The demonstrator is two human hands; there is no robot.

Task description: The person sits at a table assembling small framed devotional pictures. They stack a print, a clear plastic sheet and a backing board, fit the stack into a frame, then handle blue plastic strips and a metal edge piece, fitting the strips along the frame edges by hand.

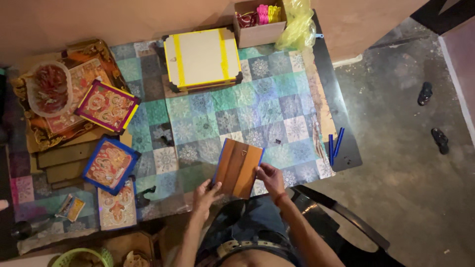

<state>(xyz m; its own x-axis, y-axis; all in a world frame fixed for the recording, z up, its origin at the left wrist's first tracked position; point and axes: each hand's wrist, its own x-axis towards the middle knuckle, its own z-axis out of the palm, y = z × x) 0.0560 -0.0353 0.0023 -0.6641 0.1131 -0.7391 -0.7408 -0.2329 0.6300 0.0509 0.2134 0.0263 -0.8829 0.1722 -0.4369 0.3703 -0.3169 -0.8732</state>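
While both hands grasp it, left hand (205, 194) and right hand (269, 178) tilt the wooden-backed frame (237, 168) over the counter (257, 99).

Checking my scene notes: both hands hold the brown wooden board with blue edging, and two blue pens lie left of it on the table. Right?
Not quite. The head view shows the two blue pens to the right of the brown wooden board with blue edging, near the table's right edge. The left hand and right hand do both hold the board.
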